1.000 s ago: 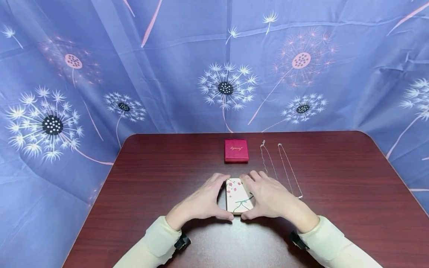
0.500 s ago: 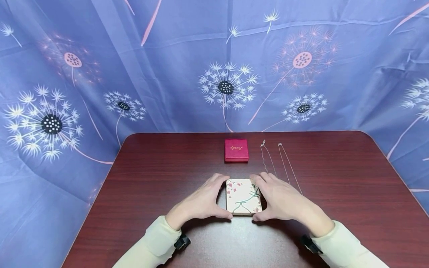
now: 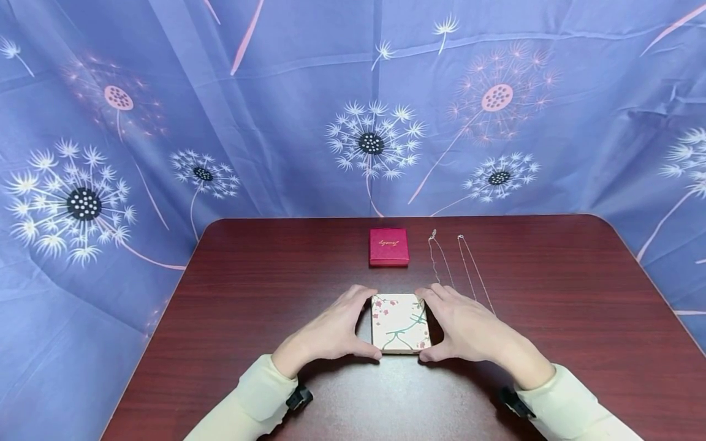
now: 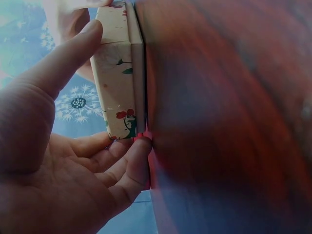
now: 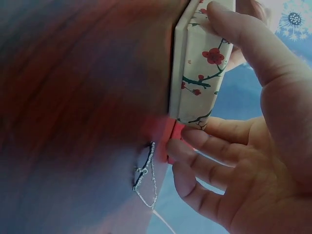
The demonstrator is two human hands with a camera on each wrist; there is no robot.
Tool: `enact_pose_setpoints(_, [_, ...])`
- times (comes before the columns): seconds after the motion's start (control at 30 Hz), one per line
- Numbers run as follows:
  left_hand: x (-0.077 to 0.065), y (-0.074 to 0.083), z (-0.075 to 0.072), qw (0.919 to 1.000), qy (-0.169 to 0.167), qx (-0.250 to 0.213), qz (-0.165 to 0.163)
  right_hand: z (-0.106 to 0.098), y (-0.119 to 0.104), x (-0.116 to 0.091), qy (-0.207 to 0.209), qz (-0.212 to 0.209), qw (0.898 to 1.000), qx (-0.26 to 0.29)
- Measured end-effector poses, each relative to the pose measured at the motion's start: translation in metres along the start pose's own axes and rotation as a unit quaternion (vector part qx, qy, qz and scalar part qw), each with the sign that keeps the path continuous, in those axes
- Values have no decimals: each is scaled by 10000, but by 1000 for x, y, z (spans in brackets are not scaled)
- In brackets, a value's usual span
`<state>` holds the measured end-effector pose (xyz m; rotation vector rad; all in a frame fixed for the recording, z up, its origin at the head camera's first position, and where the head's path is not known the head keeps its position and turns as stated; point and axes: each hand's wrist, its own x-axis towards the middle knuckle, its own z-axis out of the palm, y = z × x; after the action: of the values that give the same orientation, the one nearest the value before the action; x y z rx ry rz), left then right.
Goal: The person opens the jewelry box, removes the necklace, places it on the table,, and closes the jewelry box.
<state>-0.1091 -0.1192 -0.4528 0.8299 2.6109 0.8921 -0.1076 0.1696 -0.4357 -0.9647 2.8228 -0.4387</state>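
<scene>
A flat cream gift box with red blossoms and green twigs on its lid sits on the table between both hands. From the left, my left hand grips it, thumb at the near edge and fingers at the far edge. My right hand holds the right end the same way. Below the patterned lid, the left wrist view shows a strip of plain pale base. The right wrist view shows my right thumb on the lid's side. Whatever is inside the box is hidden.
Behind the cream box lies a red jewelry box with gold lettering. Two thin silver necklaces, a left one and a right one, lie to its right, partly behind my right hand. A dandelion-print blue cloth hangs past the table's far edge.
My right hand has slid right along the cream box to its right end, uncovering more of the lid. The left hand and the box have hardly moved.
</scene>
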Motion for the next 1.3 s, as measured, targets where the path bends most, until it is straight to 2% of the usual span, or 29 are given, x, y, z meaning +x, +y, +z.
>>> enact_pose_setpoints(0.37, [-1, 0, 0, 9999, 14, 137, 92, 2, 3, -1, 22, -149, 9999, 80])
enact_pose_setpoints(0.87, [-3, 1, 0, 9999, -55, 34, -100, 0, 2, -2, 101, -215, 9997, -1])
enact_pose_setpoints(1.3, [-4, 2, -7, 9997, 6, -134, -197, -8, 2, -6, 254, 18, 9997, -7])
